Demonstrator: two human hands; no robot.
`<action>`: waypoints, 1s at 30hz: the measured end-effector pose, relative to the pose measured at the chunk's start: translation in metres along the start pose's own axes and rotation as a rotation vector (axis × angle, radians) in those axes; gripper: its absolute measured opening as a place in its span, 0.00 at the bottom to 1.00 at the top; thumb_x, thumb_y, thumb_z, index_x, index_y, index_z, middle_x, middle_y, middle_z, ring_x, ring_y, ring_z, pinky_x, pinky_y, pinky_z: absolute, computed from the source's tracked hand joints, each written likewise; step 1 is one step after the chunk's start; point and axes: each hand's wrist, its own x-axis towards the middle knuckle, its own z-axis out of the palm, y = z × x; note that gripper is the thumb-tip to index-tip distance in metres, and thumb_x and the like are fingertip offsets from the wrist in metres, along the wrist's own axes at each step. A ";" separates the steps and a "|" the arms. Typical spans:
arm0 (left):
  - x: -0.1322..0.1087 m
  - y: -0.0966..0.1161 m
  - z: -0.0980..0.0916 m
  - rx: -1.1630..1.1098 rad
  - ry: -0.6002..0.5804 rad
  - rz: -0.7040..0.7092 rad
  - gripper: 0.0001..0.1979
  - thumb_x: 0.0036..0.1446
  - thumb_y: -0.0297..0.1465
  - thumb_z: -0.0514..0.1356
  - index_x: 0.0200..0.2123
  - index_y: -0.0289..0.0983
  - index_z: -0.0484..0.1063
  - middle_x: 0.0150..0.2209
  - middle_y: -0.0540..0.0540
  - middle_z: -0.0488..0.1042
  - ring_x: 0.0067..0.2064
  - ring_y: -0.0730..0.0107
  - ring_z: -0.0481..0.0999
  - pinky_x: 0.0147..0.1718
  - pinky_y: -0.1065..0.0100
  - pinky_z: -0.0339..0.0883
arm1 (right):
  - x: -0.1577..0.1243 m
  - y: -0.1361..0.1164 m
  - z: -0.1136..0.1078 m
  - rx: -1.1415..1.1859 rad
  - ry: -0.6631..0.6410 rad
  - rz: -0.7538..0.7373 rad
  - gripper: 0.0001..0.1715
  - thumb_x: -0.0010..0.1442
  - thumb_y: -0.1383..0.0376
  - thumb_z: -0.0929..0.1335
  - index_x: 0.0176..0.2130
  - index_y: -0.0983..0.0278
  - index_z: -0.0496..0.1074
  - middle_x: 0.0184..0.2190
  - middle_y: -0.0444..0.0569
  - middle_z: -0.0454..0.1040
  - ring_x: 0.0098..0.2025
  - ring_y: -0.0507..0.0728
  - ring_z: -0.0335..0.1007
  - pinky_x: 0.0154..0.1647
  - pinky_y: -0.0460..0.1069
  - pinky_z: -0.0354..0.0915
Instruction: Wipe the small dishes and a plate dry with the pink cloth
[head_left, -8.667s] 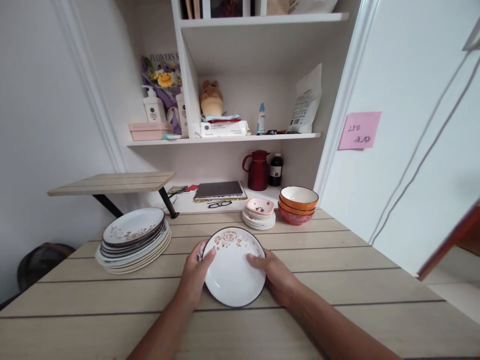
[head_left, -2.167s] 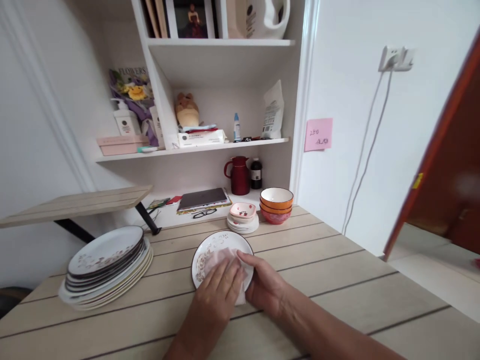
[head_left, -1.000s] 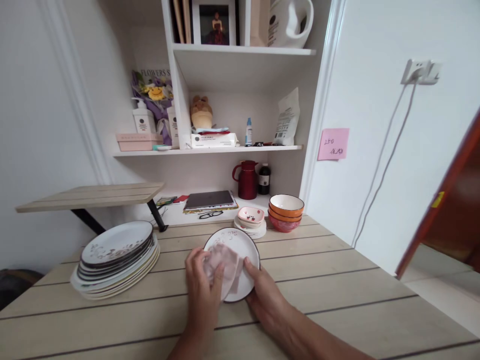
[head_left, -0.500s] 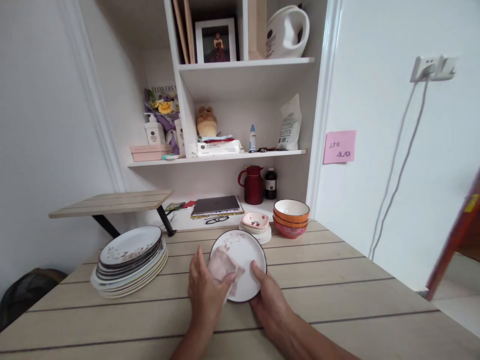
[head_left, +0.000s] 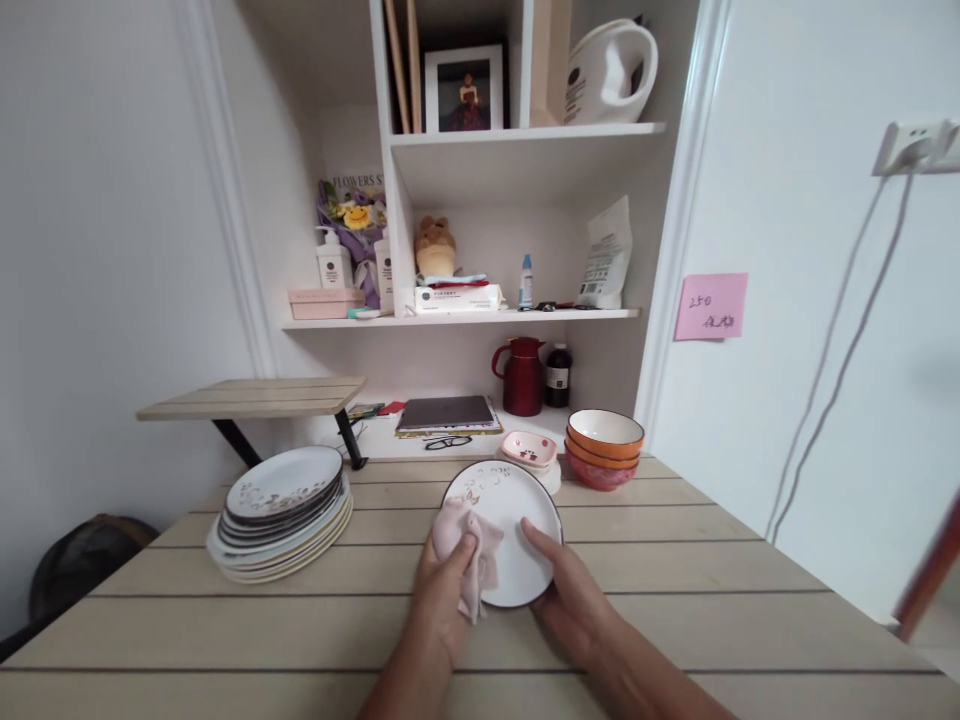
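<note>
A white plate [head_left: 523, 555] with a dark rim and a brown floral pattern is tilted up above the table, facing me. My right hand [head_left: 570, 590] grips its lower right edge, thumb on the face and fingers behind. In my left hand [head_left: 442, 590] is a pale pink cloth [head_left: 480, 550], pinched under the thumb and pressed against the plate's left side. The cloth wraps over the left edge, and the left fingers are mostly hidden behind cloth and plate.
A tall stack of plates [head_left: 285, 485] stands on the left by a small raised shelf [head_left: 255, 398]. Behind my plate are small square dishes [head_left: 529, 450] and stacked bowls [head_left: 604, 445]. Further back lie glasses [head_left: 448, 442] and a laptop [head_left: 444, 412], near a red jug [head_left: 523, 375].
My left hand has closed round the plate's left edge with the cloth, its thumb now on the face. The view has shifted, so everything sits further right in the picture.
</note>
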 end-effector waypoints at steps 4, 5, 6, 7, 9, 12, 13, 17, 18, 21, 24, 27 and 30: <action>-0.002 -0.001 -0.006 -0.148 -0.033 0.021 0.34 0.45 0.31 0.72 0.56 0.41 0.66 0.50 0.40 0.78 0.50 0.55 0.78 0.47 0.63 0.74 | -0.005 0.017 0.006 0.075 -0.153 -0.156 0.43 0.50 0.63 0.75 0.61 0.67 0.62 0.50 0.57 0.77 0.48 0.64 0.76 0.52 0.57 0.69; -0.003 -0.001 -0.007 -0.173 -0.044 0.019 0.34 0.45 0.31 0.72 0.57 0.41 0.66 0.51 0.40 0.77 0.51 0.55 0.78 0.48 0.63 0.73 | -0.004 0.021 0.007 0.066 -0.142 -0.198 0.46 0.49 0.64 0.76 0.63 0.65 0.60 0.51 0.56 0.77 0.48 0.64 0.76 0.52 0.57 0.69; -0.005 -0.001 -0.007 -0.187 -0.053 0.015 0.34 0.45 0.31 0.72 0.57 0.42 0.66 0.52 0.40 0.77 0.52 0.55 0.77 0.49 0.63 0.73 | -0.003 0.025 0.008 0.047 -0.110 -0.228 0.48 0.49 0.64 0.76 0.64 0.64 0.58 0.51 0.56 0.77 0.48 0.64 0.76 0.51 0.57 0.69; -0.006 -0.001 -0.007 -0.190 -0.063 0.007 0.34 0.45 0.31 0.72 0.57 0.42 0.66 0.52 0.41 0.77 0.52 0.56 0.77 0.49 0.63 0.73 | -0.002 0.027 0.008 0.025 -0.063 -0.251 0.49 0.49 0.63 0.76 0.65 0.62 0.56 0.50 0.55 0.77 0.47 0.64 0.76 0.50 0.57 0.70; -0.008 -0.003 -0.005 -0.171 -0.074 -0.001 0.34 0.45 0.31 0.72 0.56 0.41 0.67 0.52 0.41 0.77 0.52 0.56 0.77 0.49 0.64 0.73 | 0.000 0.027 0.007 -0.026 0.047 -0.282 0.51 0.49 0.62 0.75 0.65 0.60 0.54 0.48 0.53 0.79 0.44 0.63 0.77 0.46 0.57 0.72; -0.007 -0.008 -0.004 -0.097 -0.049 0.011 0.34 0.43 0.31 0.73 0.54 0.40 0.67 0.48 0.42 0.79 0.48 0.57 0.79 0.45 0.65 0.74 | 0.002 0.015 0.005 -0.135 0.123 -0.328 0.48 0.50 0.62 0.75 0.65 0.59 0.56 0.44 0.51 0.80 0.40 0.63 0.78 0.40 0.55 0.73; -0.006 -0.010 -0.003 -0.070 -0.029 0.017 0.34 0.42 0.31 0.73 0.54 0.40 0.68 0.47 0.42 0.79 0.47 0.57 0.80 0.43 0.65 0.75 | 0.002 0.008 0.004 -0.181 0.102 -0.344 0.46 0.50 0.62 0.74 0.64 0.59 0.57 0.45 0.52 0.80 0.40 0.63 0.78 0.39 0.55 0.72; -0.004 -0.018 -0.003 0.002 0.034 0.014 0.35 0.38 0.31 0.74 0.52 0.39 0.68 0.41 0.43 0.81 0.42 0.58 0.81 0.37 0.66 0.75 | -0.002 -0.020 0.000 -0.369 0.020 -0.269 0.43 0.49 0.62 0.74 0.61 0.61 0.62 0.43 0.54 0.80 0.36 0.64 0.78 0.31 0.53 0.72; -0.004 -0.020 -0.003 0.012 0.029 0.009 0.36 0.38 0.32 0.74 0.52 0.38 0.68 0.41 0.43 0.81 0.41 0.57 0.81 0.37 0.66 0.75 | -0.003 -0.027 -0.001 -0.413 0.028 -0.243 0.43 0.48 0.62 0.75 0.61 0.61 0.62 0.42 0.54 0.81 0.34 0.64 0.78 0.29 0.53 0.71; -0.006 -0.021 -0.003 0.057 -0.017 -0.015 0.37 0.36 0.34 0.74 0.52 0.36 0.69 0.40 0.42 0.81 0.39 0.56 0.82 0.37 0.64 0.75 | -0.008 -0.042 -0.005 -0.507 0.045 -0.185 0.42 0.47 0.62 0.75 0.60 0.60 0.64 0.40 0.55 0.81 0.29 0.63 0.78 0.25 0.52 0.70; -0.010 -0.018 -0.004 0.120 -0.094 -0.073 0.37 0.36 0.34 0.74 0.52 0.35 0.69 0.39 0.41 0.81 0.37 0.55 0.82 0.35 0.62 0.75 | -0.012 -0.055 -0.010 -0.552 -0.010 -0.152 0.41 0.47 0.64 0.75 0.60 0.60 0.65 0.39 0.55 0.81 0.29 0.63 0.77 0.28 0.54 0.71; -0.016 -0.012 -0.004 0.159 -0.187 -0.149 0.35 0.36 0.33 0.74 0.50 0.34 0.71 0.40 0.39 0.81 0.38 0.55 0.81 0.37 0.61 0.75 | -0.016 -0.068 -0.017 -0.573 -0.070 -0.115 0.41 0.47 0.65 0.75 0.59 0.61 0.66 0.39 0.55 0.81 0.32 0.65 0.78 0.31 0.57 0.72; -0.024 -0.005 -0.004 0.173 -0.288 -0.226 0.33 0.37 0.33 0.74 0.50 0.34 0.72 0.41 0.38 0.81 0.38 0.53 0.81 0.37 0.59 0.75 | -0.020 -0.079 -0.020 -0.576 -0.126 -0.048 0.42 0.45 0.66 0.76 0.59 0.61 0.67 0.39 0.56 0.81 0.33 0.66 0.78 0.35 0.59 0.72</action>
